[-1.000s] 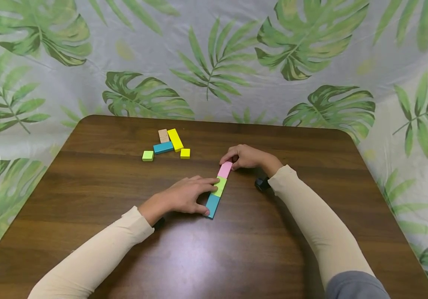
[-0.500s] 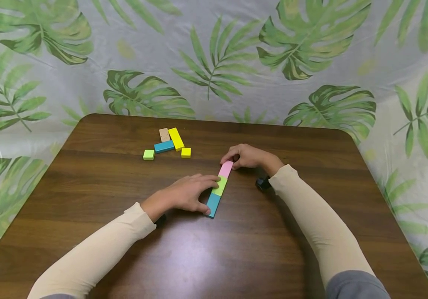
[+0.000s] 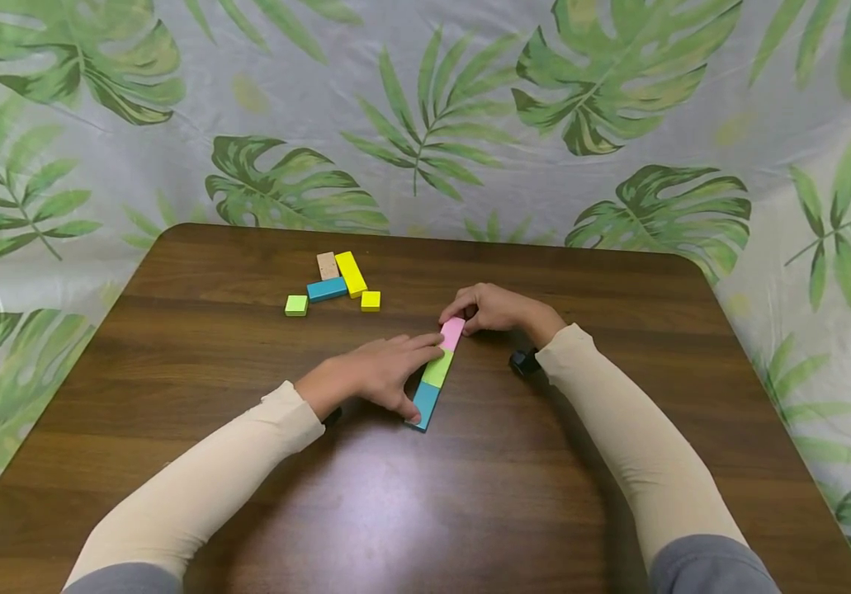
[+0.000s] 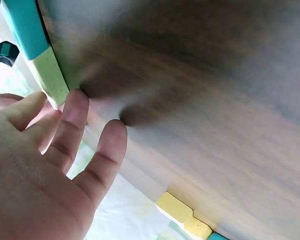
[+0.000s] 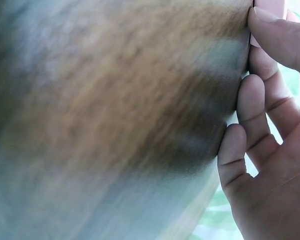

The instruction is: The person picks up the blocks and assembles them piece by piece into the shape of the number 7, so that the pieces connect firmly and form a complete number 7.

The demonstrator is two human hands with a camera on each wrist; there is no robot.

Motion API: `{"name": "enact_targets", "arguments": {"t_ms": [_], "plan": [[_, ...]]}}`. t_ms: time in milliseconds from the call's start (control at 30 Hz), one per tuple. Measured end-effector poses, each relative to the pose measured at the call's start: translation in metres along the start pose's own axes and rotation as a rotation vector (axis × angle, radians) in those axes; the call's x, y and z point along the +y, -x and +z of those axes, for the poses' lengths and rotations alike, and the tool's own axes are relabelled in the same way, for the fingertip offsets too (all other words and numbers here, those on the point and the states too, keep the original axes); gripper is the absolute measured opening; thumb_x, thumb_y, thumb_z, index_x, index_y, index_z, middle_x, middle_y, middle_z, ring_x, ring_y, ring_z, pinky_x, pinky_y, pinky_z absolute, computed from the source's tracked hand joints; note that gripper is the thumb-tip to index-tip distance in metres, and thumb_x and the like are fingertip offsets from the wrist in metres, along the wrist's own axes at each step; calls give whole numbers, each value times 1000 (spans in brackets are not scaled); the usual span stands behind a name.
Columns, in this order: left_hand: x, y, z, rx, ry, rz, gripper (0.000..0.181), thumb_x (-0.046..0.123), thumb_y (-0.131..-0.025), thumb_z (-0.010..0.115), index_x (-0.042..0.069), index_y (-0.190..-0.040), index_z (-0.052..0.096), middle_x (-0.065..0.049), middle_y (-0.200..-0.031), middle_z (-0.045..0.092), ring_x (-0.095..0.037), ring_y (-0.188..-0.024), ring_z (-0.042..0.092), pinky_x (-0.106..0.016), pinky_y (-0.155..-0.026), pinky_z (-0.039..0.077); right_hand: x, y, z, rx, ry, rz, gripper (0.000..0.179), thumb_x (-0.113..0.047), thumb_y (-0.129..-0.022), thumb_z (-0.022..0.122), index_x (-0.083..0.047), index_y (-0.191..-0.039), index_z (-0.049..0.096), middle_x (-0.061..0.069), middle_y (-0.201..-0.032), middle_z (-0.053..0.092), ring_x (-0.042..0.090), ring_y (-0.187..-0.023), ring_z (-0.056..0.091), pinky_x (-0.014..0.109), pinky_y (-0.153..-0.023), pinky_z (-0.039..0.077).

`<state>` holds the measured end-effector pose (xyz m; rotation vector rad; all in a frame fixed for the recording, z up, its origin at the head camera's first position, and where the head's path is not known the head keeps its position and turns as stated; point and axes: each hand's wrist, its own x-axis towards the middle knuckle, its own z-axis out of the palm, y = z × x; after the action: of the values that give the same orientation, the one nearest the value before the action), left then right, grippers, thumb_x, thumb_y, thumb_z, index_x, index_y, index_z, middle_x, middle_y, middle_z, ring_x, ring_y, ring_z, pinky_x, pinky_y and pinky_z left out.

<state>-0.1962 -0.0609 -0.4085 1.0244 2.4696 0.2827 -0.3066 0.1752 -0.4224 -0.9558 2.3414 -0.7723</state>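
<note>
A pink block [image 3: 452, 332], a lime green block [image 3: 437, 369] and a teal blue block [image 3: 427, 403] lie end to end in a slanting row on the table. My left hand [image 3: 384, 371] spans the row's left side. Its thumb touches the near end of the blue block, and its index finger reaches the pink one. Those fingers look fairly straight in the left wrist view. At the far end, my right hand [image 3: 497, 307] pinches the pink block between thumb and index finger. Its other fingers [image 5: 251, 95] touch the tabletop in the right wrist view.
Towards the back left lie a tan block [image 3: 328, 266], a long yellow block [image 3: 351, 274], another blue block [image 3: 327, 289], a small green block [image 3: 295, 306] and a small yellow block [image 3: 371, 301]. A leaf-patterned sheet [image 3: 462, 107] hangs behind the brown table [image 3: 581, 495].
My left hand has shifted slightly forward and right along the row, its index finger moving from the green block to the pink one. The right hand keeps its pinch.
</note>
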Motion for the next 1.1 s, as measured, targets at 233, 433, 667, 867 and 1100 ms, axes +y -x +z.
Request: {"name": "enact_targets", "arguments": {"t_ms": [233,433,667,867,1100], "plan": [[0,-3,-5,-50,-35,-9,103,55,-77,78,26,-159,22,9,-169,9,-23,-142,34,-48,-111,37,1,0,0,6,2,-18,37,3,-82,73,-11,-116,75,10,-100,67,15,-80,51,26,-71,45],[1,-5,-6,-56,-15,-28,104,54,-75,80,28,-159,23,9,-169,8,-21,-141,36,-46,-112,37,0,0,-1,1,1,-18,37,3,-81,74,-11,-116,75,11,-101,67,17,-81,51,26,-73,45],[-1,-7,-9,-98,-52,-41,110,59,-76,77,29,-161,14,12,-169,1,-25,-144,34,-49,-116,31,0,0,-1,-3,-1,-19,38,3,-82,73,-11,-116,75,11,-101,67,17,-80,51,26,-72,45],[-2,-7,-10,-111,-37,-45,111,61,-77,76,31,-161,9,13,-169,-4,-32,-151,26,-53,-120,25,3,-1,-1,10,-14,-30,37,2,-81,74,-12,-115,76,11,-100,67,18,-81,51,27,-72,45],[-3,-7,-7,-118,-36,-39,110,61,-77,75,32,-161,9,13,-169,-2,-31,-152,24,-53,-121,22,3,0,0,1,-3,-37,37,2,-82,72,-12,-116,75,11,-102,68,17,-81,51,28,-73,45]]}}
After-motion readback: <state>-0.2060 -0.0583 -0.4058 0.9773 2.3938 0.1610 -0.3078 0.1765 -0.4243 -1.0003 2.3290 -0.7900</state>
